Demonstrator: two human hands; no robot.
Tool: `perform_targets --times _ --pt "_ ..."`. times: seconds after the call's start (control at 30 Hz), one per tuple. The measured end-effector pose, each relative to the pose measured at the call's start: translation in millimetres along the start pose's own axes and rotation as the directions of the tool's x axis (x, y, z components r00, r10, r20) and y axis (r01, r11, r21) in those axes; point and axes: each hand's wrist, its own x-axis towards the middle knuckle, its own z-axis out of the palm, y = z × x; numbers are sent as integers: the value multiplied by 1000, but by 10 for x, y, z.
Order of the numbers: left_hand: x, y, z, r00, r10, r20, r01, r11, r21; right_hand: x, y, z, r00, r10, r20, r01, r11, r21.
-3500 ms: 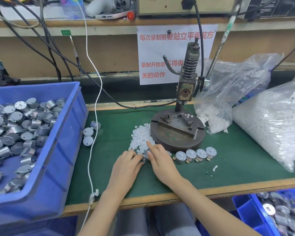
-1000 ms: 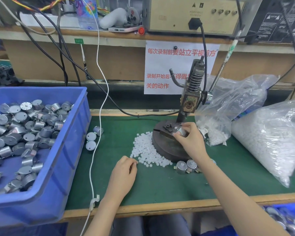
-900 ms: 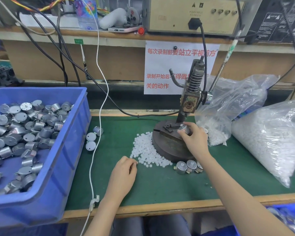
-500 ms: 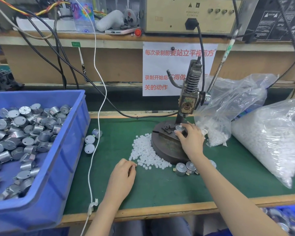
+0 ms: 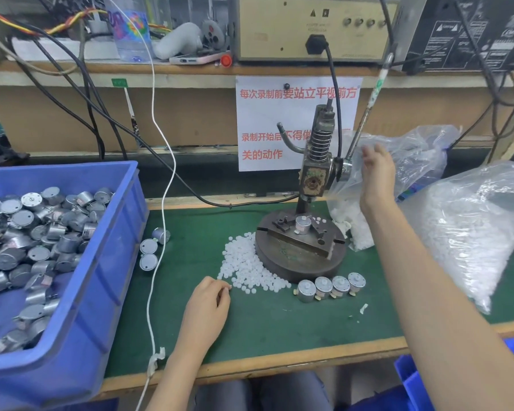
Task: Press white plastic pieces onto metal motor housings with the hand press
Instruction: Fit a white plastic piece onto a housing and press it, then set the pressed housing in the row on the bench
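Note:
A hand press (image 5: 316, 170) stands on a round metal base (image 5: 297, 256). One metal motor housing (image 5: 302, 224) sits in the fixture under the ram. My right hand (image 5: 377, 170) is raised beside the press lever (image 5: 365, 120), fingers straight, holding nothing. My left hand (image 5: 208, 304) rests on the green mat at the edge of a heap of white plastic pieces (image 5: 247, 268), with its fingertips pinching one piece. A row of several motor housings (image 5: 330, 287) with white pieces on top stands in front of the base.
A blue bin (image 5: 80, 292) full of motor housings fills the left side. Three loose housings (image 5: 149, 247) lie beside it. Plastic bags of white pieces (image 5: 469, 226) lie at the right. A white cable (image 5: 158, 203) crosses the mat. Another blue bin (image 5: 413, 384) sits below the table edge.
My right hand has let go of the housing on the fixture and risen up and right toward the press lever. My left hand has stayed by the white pieces.

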Motion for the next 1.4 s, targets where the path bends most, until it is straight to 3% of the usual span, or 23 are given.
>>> perform_targets --times 0.13,0.27,0.53,0.63,0.7,0.8,0.9,1.17,1.2,1.3,1.4 --pt "-2 18 7 1000 -1 2 1 1000 0 12 -374 239 995 -32 97 25 997 66" --pt "-6 13 -1 1000 -3 3 3 1000 6 -350 -206 181 980 -169 103 175 983 -60" --pt "-10 15 -8 1000 0 10 0 1000 1 -551 -22 167 943 -333 13 332 942 56" --pt "-13 18 -11 1000 3 10 -3 1000 -4 -590 272 75 928 -374 1 372 922 -108" --pt "-15 21 -19 1000 10 12 -10 1000 -10 -589 503 -44 949 -314 -14 296 910 -290" --pt "-15 29 -26 1000 16 20 -16 1000 -4 -536 858 -182 980 -127 152 197 716 -670" --pt "-24 34 -35 1000 19 15 -18 1000 -26 -560 1035 -114 942 21 335 257 596 -761" --pt "-8 22 -85 999 1 -50 -1 1000 -4 -565 1095 99 894 -126 430 448 285 -847" --pt "-10 15 -76 999 15 -37 -14 1000 19 -608 1088 74 878 -128 461 477 288 -830" --pt "-10 -6 -62 1000 15 -22 -14 999 36 -855 1026 -25 843 -111 527 518 435 -737" --pt "5 -9 -60 1000 -2 -22 3 999 37 -1166 1041 -144 732 -45 679 620 456 -638"
